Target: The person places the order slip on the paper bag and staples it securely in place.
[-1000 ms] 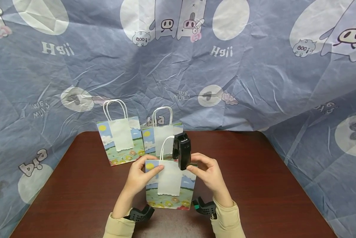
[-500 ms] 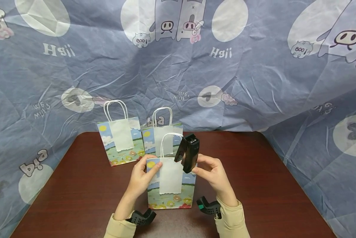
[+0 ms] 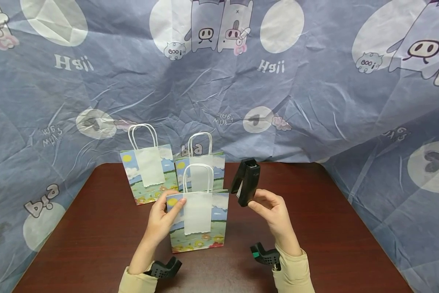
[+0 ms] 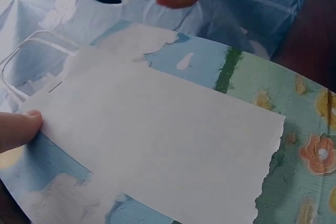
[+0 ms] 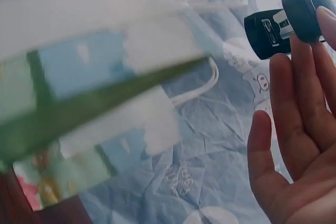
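My left hand [image 3: 161, 217] grips the upper left edge of a paper gift bag [image 3: 217, 226], thumb on the front and fingers behind. The bag has a painted sky-and-flower print and white twisted handles. A white paper slip [image 4: 173, 124] with a torn lower edge lies on its front, a staple [image 4: 55, 86] near the slip's top. To the right of the bag, my right hand [image 3: 274, 211] holds a black stapler [image 3: 249, 183] upright between thumb and fingers, its jaws apart. In the right wrist view the stapler [image 5: 302, 17] is apart from the bag.
Two matching bags with white slips stand behind: one bag [image 3: 131, 173] at the back left, another bag [image 3: 219, 167] partly hidden by the held one. All are on a dark reddish-brown table [image 3: 314, 228]. A blue printed cloth [image 3: 314, 101] hangs behind the table.
The stapler has come off the bag's top edge and moved right and up with my right hand. My left hand has shifted the bag slightly left.
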Action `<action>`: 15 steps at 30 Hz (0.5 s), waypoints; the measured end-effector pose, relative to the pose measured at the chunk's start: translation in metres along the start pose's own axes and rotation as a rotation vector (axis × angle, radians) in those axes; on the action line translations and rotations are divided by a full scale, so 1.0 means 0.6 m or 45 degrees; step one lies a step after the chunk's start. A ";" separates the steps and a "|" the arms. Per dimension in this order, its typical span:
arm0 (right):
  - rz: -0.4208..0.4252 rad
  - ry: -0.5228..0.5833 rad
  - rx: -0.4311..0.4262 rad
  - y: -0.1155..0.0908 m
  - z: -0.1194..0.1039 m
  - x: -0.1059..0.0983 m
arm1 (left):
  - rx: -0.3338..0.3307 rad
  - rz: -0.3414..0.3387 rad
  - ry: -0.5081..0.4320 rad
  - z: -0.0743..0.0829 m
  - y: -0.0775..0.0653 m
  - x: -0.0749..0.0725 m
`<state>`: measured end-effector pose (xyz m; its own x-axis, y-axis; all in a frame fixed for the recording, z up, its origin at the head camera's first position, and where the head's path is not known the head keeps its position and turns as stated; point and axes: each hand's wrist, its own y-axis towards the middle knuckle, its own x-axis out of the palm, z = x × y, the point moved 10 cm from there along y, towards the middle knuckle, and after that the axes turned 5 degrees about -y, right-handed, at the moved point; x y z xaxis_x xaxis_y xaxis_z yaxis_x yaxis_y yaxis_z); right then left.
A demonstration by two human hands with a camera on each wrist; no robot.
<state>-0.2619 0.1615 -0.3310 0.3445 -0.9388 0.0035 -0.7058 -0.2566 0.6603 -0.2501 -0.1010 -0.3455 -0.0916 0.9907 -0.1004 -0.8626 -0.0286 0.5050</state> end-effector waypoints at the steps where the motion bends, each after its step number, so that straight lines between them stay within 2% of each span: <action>1: 0.024 -0.007 0.003 -0.002 0.000 -0.006 | 0.005 0.009 -0.007 -0.001 0.000 -0.006; 10: 0.246 -0.077 0.139 -0.028 0.027 -0.068 | 0.012 0.117 -0.027 -0.017 -0.003 -0.070; 15: 0.347 -0.061 0.160 -0.042 0.039 -0.097 | -0.024 0.218 -0.008 -0.052 -0.006 -0.116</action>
<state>-0.2786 0.2174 -0.3652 0.1044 -0.9859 0.1308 -0.8404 -0.0171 0.5416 -0.2560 -0.1742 -0.3674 -0.2348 0.9720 -0.0089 -0.8440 -0.1993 0.4978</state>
